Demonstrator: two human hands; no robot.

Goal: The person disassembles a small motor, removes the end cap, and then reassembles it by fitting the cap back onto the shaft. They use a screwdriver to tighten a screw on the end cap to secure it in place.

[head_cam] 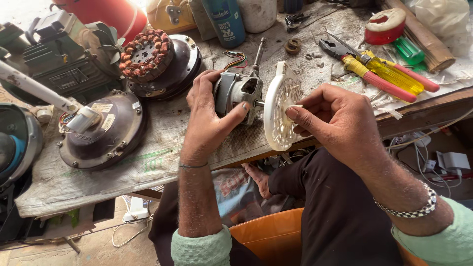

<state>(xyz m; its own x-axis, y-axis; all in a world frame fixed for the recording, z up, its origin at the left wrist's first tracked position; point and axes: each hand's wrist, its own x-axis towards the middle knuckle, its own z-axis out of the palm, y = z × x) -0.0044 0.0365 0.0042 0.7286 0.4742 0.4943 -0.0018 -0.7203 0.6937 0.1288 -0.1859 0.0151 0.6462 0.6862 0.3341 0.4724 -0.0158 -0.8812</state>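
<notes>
My left hand [209, 116] grips a small grey fan motor [240, 91] that lies on the cloth-covered workbench [148, 162], its shaft pointing right. A white round plastic cover [280, 106] sits on that shaft, standing on edge. My right hand [335, 120] pinches the cover's middle from the right side, thumb and fingers closed on it. Coloured wires [236, 60] run out behind the motor.
A copper-wound stator [146, 53] rests on a dark ceiling-fan housing; another dark round housing [103, 130] lies left. Pliers [367, 69] and a yellow-handled screwdriver [394, 73] lie at the right. A blue spray can [224, 20] stands behind. My knees are below the bench edge.
</notes>
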